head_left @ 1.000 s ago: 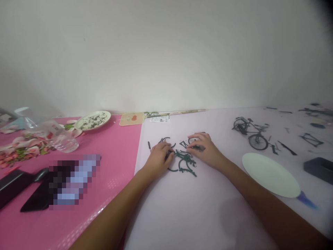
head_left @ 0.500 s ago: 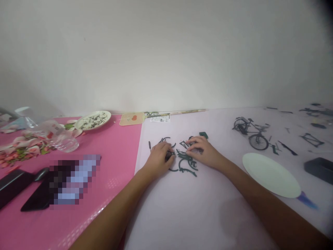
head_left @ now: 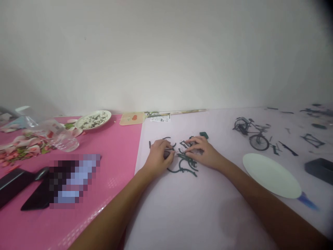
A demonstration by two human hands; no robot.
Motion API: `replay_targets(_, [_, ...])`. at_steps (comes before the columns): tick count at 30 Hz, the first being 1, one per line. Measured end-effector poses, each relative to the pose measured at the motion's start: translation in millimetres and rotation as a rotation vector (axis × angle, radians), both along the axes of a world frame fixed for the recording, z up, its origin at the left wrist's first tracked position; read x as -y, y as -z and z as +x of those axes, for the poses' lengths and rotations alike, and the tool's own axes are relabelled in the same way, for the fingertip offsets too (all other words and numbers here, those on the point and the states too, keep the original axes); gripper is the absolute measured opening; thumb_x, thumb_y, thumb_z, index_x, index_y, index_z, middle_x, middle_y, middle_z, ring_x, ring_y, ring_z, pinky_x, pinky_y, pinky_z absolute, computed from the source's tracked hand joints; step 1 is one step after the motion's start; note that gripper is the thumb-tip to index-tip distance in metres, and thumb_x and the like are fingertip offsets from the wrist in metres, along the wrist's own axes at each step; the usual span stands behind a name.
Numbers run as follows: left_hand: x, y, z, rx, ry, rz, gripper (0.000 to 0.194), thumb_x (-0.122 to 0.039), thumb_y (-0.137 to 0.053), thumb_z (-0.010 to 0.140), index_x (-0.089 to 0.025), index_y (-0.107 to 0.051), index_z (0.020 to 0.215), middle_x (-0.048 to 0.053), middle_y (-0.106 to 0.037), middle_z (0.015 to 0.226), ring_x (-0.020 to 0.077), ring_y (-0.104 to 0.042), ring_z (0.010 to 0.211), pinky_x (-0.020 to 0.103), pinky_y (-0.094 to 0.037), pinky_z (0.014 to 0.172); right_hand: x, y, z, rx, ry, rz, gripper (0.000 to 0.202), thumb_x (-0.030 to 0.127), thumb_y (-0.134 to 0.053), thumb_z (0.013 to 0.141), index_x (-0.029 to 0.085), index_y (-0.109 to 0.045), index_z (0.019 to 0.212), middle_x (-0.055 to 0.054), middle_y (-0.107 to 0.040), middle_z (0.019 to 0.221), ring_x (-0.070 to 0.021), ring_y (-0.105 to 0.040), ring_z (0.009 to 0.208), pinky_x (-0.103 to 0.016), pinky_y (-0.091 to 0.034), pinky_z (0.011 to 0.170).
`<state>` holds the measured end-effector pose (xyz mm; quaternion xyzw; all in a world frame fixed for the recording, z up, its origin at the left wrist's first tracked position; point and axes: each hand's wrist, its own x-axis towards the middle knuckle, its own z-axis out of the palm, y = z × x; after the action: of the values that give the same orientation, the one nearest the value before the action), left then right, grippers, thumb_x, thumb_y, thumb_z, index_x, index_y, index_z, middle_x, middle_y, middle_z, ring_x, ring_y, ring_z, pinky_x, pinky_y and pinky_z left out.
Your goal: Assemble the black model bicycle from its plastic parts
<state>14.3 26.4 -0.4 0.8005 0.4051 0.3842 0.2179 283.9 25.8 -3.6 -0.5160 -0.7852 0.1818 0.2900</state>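
Several thin, dark green model parts (head_left: pixel 188 169), some of them curved, lie on the white surface around and between my two hands. My left hand (head_left: pixel 159 158) rests over the left part of this group, fingers bent and thumb drawn in; a dark shape shows under its curl. Opposite it, my right hand (head_left: pixel 205 154) has its fingertips and thumb together at a small part near the middle of the group. What exactly lies between the fingertips is too small to make out. A green block-like piece (head_left: pixel 204 135) sits just beyond my right knuckles.
An assembled model bicycle (head_left: pixel 252 132) stands at right, with loose dark parts (head_left: pixel 313 140) farther out. Nearer lies a white oval plate (head_left: pixel 272 176). On the pink left side are a phone (head_left: pixel 75 180), a plastic bottle (head_left: pixel 56 133), a filled dish (head_left: pixel 108 118) and petals. A fly swatter (head_left: pixel 131 118) lies by the wall.
My left fingers have shifted slightly, and the curved part beneath that hand shows more. My right fingertips have moved a little; the rest stays in place.
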Motion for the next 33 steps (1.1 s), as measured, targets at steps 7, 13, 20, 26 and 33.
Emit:
replay_targets(7, [-7, -11.2, -7, 0.217, -0.177, -0.151, 0.016, -0.038, -0.065, 0.094, -0.023, -0.066, 0.097, 0.008, -0.071, 0.104, 0.0263, -0.064, 0.103, 0.044, -0.047, 0.096, -1, -3.4, 0, -0.016, 0.020, -0.074, 0.019, 0.052, -0.076, 0.087, 0.035, -0.083, 0.085, -0.001, -0.069, 0.135, -0.0331, -0.046, 0.139, -0.059, -0.037, 0.119])
replay_targets(13, [-19, -14.3, -11, 0.646, -0.204, -0.431, 0.021, -0.041, -0.068, 0.090, -0.020, -0.065, 0.089, 0.004, -0.069, 0.089, 0.0188, -0.063, 0.086, 0.033, -0.048, 0.085, 1, -3.6, -1, -0.025, 0.029, -0.074, 0.025, 0.054, -0.073, 0.088, 0.031, -0.079, 0.083, -0.005, -0.068, 0.133, -0.0329, -0.047, 0.138, -0.059, -0.037, 0.119])
replay_targets(20, [-8, -29.4, -4, 0.793, -0.270, -0.557, 0.023, -0.042, -0.063, 0.093, -0.020, -0.061, 0.085, 0.006, -0.071, 0.088, 0.0176, -0.059, 0.079, 0.027, -0.045, 0.068, 0, 1.0, -2, -0.065, 0.027, 0.033, 0.023, 0.052, -0.073, 0.090, 0.030, -0.078, 0.084, -0.007, -0.069, 0.126, -0.0321, -0.053, 0.131, -0.058, -0.042, 0.115])
replay_targets(26, [-15, -25.7, -3, 0.893, -0.249, -0.593, 0.018, -0.037, -0.063, 0.091, -0.021, -0.061, 0.084, 0.007, -0.073, 0.085, 0.0184, -0.064, 0.079, 0.031, -0.049, 0.076, -3, 0.2, -3, -0.092, 0.069, 0.132, 0.020, 0.047, -0.072, 0.091, 0.029, -0.076, 0.084, -0.007, -0.072, 0.118, -0.0315, -0.056, 0.125, -0.055, -0.046, 0.109])
replay_targets(33, [-28, -24.5, -10, 1.253, -0.279, -0.846, 0.020, -0.038, -0.062, 0.081, -0.018, -0.059, 0.086, 0.006, -0.071, 0.079, 0.0148, -0.063, 0.068, 0.025, -0.046, 0.062, -3, -4.2, -4, -0.122, 0.156, 0.194, 0.017, 0.043, -0.072, 0.091, 0.028, -0.075, 0.085, -0.007, -0.074, 0.111, -0.0312, -0.058, 0.120, -0.054, -0.046, 0.108])
